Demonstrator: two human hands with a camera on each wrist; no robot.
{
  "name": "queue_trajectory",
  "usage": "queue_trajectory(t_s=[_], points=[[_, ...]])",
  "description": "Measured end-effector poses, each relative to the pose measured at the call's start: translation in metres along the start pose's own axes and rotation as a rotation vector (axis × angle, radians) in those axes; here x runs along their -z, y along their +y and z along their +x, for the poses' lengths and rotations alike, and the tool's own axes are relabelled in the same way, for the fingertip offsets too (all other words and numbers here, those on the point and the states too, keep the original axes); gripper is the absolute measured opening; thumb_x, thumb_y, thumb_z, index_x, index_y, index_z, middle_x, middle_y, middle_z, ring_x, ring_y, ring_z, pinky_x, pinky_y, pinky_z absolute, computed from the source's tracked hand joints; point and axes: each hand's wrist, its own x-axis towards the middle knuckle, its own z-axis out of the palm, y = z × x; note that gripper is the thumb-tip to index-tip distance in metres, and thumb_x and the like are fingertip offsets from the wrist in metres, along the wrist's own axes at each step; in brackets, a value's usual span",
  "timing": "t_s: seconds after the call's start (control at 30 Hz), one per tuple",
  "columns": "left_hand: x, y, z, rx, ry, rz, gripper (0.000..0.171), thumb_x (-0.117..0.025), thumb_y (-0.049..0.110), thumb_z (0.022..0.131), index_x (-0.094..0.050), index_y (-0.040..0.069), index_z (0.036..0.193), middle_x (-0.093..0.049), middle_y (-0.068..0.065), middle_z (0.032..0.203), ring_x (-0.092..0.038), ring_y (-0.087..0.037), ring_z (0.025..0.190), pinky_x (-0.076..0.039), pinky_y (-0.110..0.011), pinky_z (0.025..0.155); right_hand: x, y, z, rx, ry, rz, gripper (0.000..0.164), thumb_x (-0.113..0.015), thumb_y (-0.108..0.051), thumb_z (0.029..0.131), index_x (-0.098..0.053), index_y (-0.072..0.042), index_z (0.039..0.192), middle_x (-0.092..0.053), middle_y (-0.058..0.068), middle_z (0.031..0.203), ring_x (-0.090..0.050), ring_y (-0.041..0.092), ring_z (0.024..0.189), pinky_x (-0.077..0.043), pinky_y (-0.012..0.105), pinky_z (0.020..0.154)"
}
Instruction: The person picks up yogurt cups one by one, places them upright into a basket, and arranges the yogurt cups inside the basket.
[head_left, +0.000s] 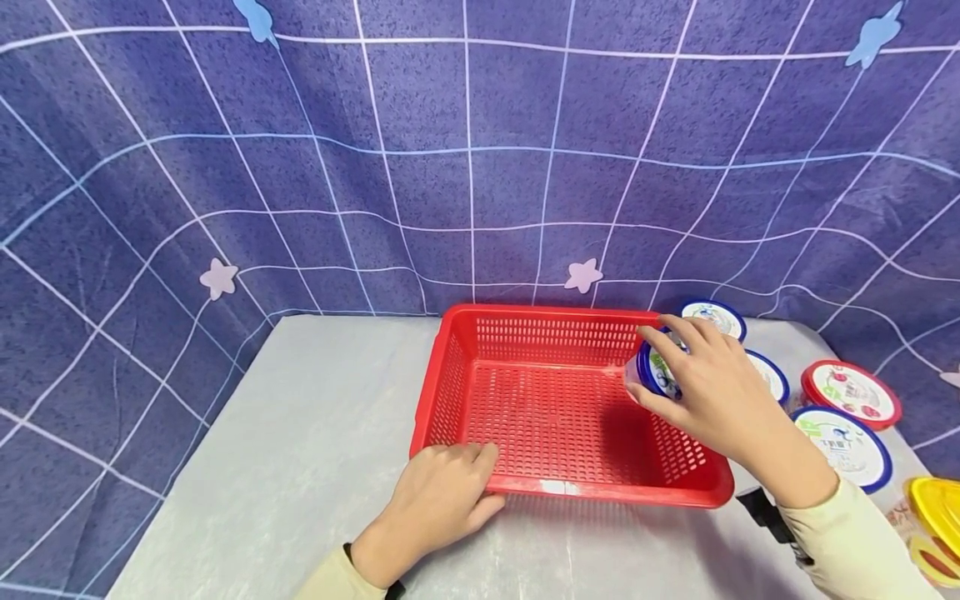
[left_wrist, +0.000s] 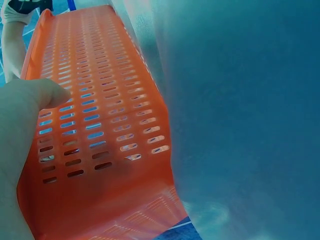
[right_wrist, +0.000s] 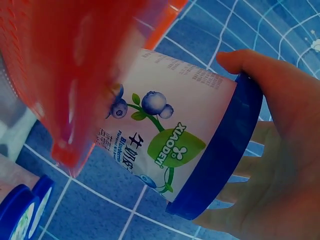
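A red plastic basket [head_left: 551, 417] with slotted walls stands on the table, nothing lying on its visible floor. My left hand [head_left: 442, 492] grips its near rim toward the left corner, fingers over the edge and thumb [left_wrist: 52, 95] against the outer wall. With my right hand [head_left: 720, 387] I hold a blue-lidded tub [right_wrist: 165, 130] by its lid end, fingers and thumb spread around the lid. Blueberries and a green leaf are printed on its white side. The tub is tilted over the basket's right end, its base hidden behind the basket wall in the right wrist view.
Right of the basket stand more tubs: blue-lidded ones at the back [head_left: 716, 315], behind my right hand [head_left: 772, 375] and nearer [head_left: 843, 450], plus a red-lidded tub [head_left: 851, 393]. A yellow-lidded tub [head_left: 937, 512] is at the right edge. A blue gridded cloth [head_left: 420, 183] hangs behind the table.
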Motion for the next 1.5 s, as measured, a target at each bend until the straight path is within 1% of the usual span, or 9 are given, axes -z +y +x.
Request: queue_trajectory(t_s=[0.17,0.27,0.33,0.4,0.53,0.6,0.93,1.13,1.5], points=[[0.000,0.000,0.001,-0.001,0.012,0.003,0.042,-0.074,0.051,0.074,-0.050,0.017,0.080,-0.044,0.010,0.061,-0.051,-0.012,0.050,-0.034,-0.028,0.044,-0.005,0.002,0.002,0.009,-0.016,-0.002,0.071,-0.067,-0.055,0.083,-0.060,-0.005,0.133,-0.055,0.025,0.131,-0.050,0.045,0.116,-0.042,0.067,0.088],[0.000,0.001,0.001,0.003,0.017,0.000,0.042,-0.073,0.051,0.074,-0.050,0.017,0.080,-0.045,0.010,0.061,-0.053,-0.013,0.051,-0.035,-0.029,0.044,-0.008,0.004,0.002,0.016,-0.019,0.002,0.079,-0.051,-0.069,0.089,-0.060,-0.003,0.133,-0.055,0.026,0.132,-0.050,0.046,0.116,-0.042,0.067,0.090],[0.000,0.001,0.001,0.006,0.017,-0.002,0.041,-0.073,0.050,0.074,-0.050,0.017,0.080,-0.045,0.010,0.061,-0.053,-0.013,0.051,-0.036,-0.029,0.045,-0.010,0.005,0.002,0.021,-0.021,0.008,0.084,-0.042,-0.072,0.091,-0.060,-0.003,0.133,-0.055,0.026,0.132,-0.050,0.046,0.116,-0.041,0.067,0.092],[0.000,0.001,0.001,0.007,0.014,-0.005,0.041,-0.073,0.051,0.074,-0.050,0.017,0.080,-0.045,0.010,0.061,-0.053,-0.013,0.051,-0.035,-0.029,0.045,-0.012,0.006,0.002,0.022,-0.024,0.016,0.082,-0.046,-0.071,0.090,-0.060,-0.002,0.133,-0.054,0.027,0.133,-0.050,0.046,0.116,-0.041,0.067,0.092],[0.000,0.001,0.002,0.003,0.017,-0.006,0.041,-0.073,0.050,0.074,-0.050,0.017,0.079,-0.045,0.010,0.060,-0.052,-0.013,0.050,-0.035,-0.029,0.044,-0.015,0.009,0.001,0.022,-0.028,0.026,0.072,-0.068,-0.054,0.083,-0.060,-0.002,0.132,-0.055,0.026,0.133,-0.051,0.047,0.117,-0.042,0.068,0.090],[0.000,0.001,0.002,-0.001,0.025,-0.008,0.040,-0.073,0.049,0.073,-0.049,0.017,0.079,-0.044,0.009,0.060,-0.052,-0.013,0.050,-0.035,-0.029,0.044,-0.016,0.010,0.001,0.027,-0.025,0.027,0.071,-0.072,-0.049,0.080,-0.060,-0.002,0.132,-0.055,0.026,0.132,-0.051,0.048,0.117,-0.042,0.068,0.089],[-0.001,0.000,0.001,-0.006,0.040,-0.012,0.039,-0.072,0.047,0.073,-0.050,0.016,0.080,-0.042,0.009,0.060,-0.050,-0.013,0.049,-0.033,-0.029,0.043,-0.031,0.016,0.004,0.057,-0.038,0.063,0.071,-0.077,-0.043,0.078,-0.059,0.001,0.130,-0.055,0.027,0.131,-0.050,0.046,0.118,-0.041,0.066,0.093],[-0.001,0.000,0.000,-0.007,0.049,-0.015,0.039,-0.073,0.047,0.072,-0.051,0.015,0.081,-0.042,0.009,0.059,-0.049,-0.013,0.047,-0.033,-0.028,0.043,-0.037,0.017,0.006,0.063,-0.033,0.055,0.070,-0.078,-0.044,0.077,-0.060,0.000,0.129,-0.056,0.025,0.128,-0.051,0.045,0.119,-0.044,0.065,0.089],[-0.002,0.001,0.000,-0.005,0.039,-0.018,0.040,-0.072,0.048,0.073,-0.052,0.015,0.083,-0.043,0.010,0.060,-0.048,-0.012,0.048,-0.032,-0.028,0.043,-0.048,0.021,0.009,0.062,-0.070,0.060,0.069,-0.072,-0.049,0.082,-0.060,-0.001,0.129,-0.055,0.024,0.131,-0.048,0.044,0.124,-0.045,0.064,0.086]])
